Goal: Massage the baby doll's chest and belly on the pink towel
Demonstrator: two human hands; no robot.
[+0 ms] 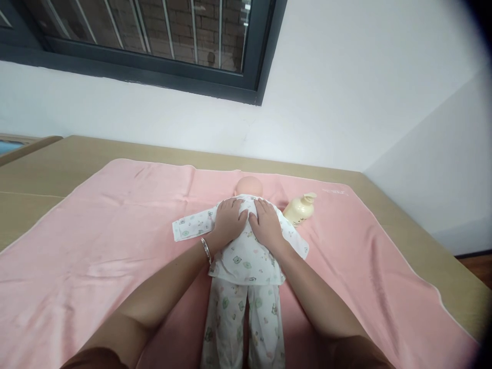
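While both palms lie flat on its upper torso, the doll (246,264) is stretched out on a pink cloth (115,246) over the wooden counter (426,246), head toward the wall (323,102). Left hand (229,221): opened out, palm down, thumb angled inward; silver bracelet (206,250) at the wrist. Right hand (268,220): likewise spread, thumb near the left one, with a gap between. Printed white shirt and trousers on doll. Cream pump bottle (300,210) just beside the right-hand sleeve; upright or tilted, cannot tell.
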